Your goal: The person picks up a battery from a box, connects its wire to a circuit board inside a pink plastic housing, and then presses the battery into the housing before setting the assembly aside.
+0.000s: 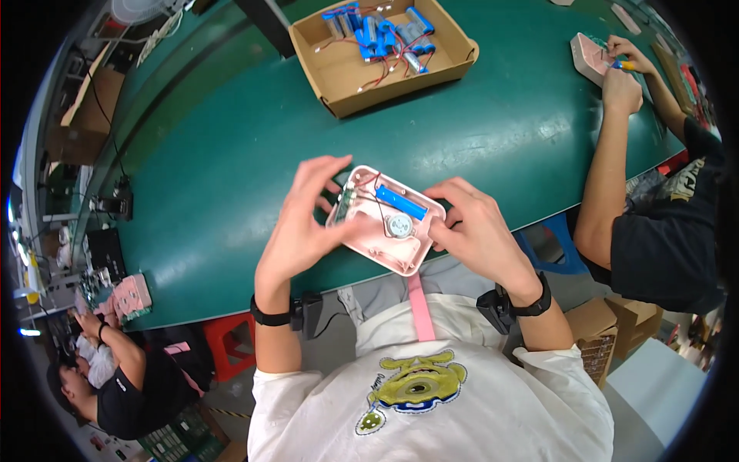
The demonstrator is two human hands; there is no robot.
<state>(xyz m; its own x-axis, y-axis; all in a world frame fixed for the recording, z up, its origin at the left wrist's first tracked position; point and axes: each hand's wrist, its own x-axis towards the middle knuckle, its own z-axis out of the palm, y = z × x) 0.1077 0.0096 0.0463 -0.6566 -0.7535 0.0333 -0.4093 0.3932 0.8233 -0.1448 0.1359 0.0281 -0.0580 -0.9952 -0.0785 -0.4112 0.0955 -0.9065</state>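
While it sits just above the near edge of the green table, the open pink casing, with a blue battery cell and round motor inside, is gripped by both hands: left hand clasps its left end, right hand its right. Farther back stands a cardboard tray of blue cells.

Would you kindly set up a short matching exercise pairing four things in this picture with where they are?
Things:
1. pink casing
2. cardboard tray
3. blue battery
4. green table

Places:
A. far on the table, holding blue cells with wires
B. inside the open casing
C. held between both hands
D. under the tray

Pairs: 1-C, 2-A, 3-B, 4-D
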